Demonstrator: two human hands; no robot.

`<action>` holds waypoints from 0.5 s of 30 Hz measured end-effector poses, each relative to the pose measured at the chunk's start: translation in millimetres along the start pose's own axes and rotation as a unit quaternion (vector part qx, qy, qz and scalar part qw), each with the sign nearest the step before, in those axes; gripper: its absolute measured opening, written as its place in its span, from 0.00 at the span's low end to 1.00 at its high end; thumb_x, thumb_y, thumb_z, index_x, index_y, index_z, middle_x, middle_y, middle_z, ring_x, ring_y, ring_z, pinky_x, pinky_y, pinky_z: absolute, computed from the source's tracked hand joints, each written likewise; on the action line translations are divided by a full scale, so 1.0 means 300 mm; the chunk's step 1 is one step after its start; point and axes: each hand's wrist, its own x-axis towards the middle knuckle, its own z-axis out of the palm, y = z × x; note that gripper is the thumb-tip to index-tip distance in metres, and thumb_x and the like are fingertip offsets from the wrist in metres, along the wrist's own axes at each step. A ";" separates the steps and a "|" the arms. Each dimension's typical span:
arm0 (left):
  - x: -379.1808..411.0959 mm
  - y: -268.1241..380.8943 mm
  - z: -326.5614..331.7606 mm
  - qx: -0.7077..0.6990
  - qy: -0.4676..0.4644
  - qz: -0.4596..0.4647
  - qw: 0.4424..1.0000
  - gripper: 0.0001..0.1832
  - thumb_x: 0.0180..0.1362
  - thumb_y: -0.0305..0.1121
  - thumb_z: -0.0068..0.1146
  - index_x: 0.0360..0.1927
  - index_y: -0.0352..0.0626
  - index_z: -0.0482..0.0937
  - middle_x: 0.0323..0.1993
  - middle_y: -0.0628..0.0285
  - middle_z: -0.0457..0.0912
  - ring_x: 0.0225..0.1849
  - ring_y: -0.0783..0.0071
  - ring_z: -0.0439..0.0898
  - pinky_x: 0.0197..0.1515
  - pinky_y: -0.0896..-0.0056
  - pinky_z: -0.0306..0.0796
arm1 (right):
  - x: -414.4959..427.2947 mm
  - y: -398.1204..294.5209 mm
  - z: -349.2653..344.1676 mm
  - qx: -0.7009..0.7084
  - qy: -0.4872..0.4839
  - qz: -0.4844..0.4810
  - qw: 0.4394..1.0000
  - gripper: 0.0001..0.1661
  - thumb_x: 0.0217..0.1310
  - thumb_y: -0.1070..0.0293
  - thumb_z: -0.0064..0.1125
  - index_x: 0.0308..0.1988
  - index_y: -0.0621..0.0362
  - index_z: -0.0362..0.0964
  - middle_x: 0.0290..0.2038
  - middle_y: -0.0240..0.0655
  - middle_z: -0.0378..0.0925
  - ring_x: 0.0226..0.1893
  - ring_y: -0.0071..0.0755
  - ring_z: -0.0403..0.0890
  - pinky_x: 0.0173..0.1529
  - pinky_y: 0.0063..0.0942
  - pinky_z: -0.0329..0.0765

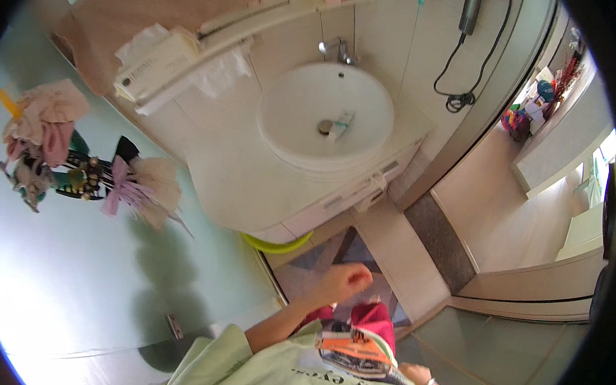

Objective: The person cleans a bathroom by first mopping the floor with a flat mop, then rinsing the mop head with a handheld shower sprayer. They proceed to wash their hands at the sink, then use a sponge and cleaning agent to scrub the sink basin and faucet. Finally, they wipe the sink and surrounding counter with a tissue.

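Note:
My left hand (347,280) is held out in front of my body, over the patterned floor mat, its fingers curled and blurred; whether it holds anything cannot be made out. My right hand (417,375) hangs low beside my green T-shirt, with a bracelet at the wrist and the fingers partly hidden. Beyond both hands is a round white washbasin (297,104) with a chrome tap (342,50). A white tube with a teal mark (341,126) lies in the basin beside the drain (324,126). Neither hand touches the basin.
A tissue pack (160,64) sits on the ledge. Hair clips and bows (89,176) hang on the frosted panel at left. A hair dryer (470,14) with a coiled cord hangs at upper right. Under the counter is a lime-green basin (278,246). A doorway opens at right.

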 end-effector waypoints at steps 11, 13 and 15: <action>0.418 0.087 0.151 -0.030 0.130 -0.017 0.991 0.08 0.52 0.31 0.46 0.31 0.38 0.72 0.20 0.67 0.72 0.22 0.85 0.69 0.25 0.83 0.64 | 0.097 0.575 -0.405 0.486 -0.044 0.001 0.873 0.16 0.49 0.70 0.51 0.40 0.65 0.66 0.30 0.35 0.75 0.28 0.20 0.73 0.32 0.21 0.71; 0.509 0.128 0.213 -0.043 0.112 -0.028 0.992 0.08 0.52 0.32 0.45 0.30 0.38 0.72 0.19 0.67 0.72 0.21 0.85 0.69 0.24 0.83 0.64 | 0.021 0.628 -0.525 0.620 -0.031 0.099 0.778 0.16 0.51 0.68 0.50 0.38 0.67 0.67 0.31 0.32 0.74 0.28 0.22 0.73 0.33 0.20 0.72; 0.607 0.158 0.270 -0.069 0.096 -0.021 0.993 0.07 0.51 0.31 0.46 0.30 0.38 0.72 0.20 0.66 0.73 0.22 0.84 0.70 0.25 0.83 0.64 | -0.037 0.736 -0.649 0.700 -0.086 0.037 0.708 0.15 0.50 0.69 0.51 0.38 0.67 0.68 0.32 0.32 0.73 0.30 0.21 0.74 0.34 0.21 0.72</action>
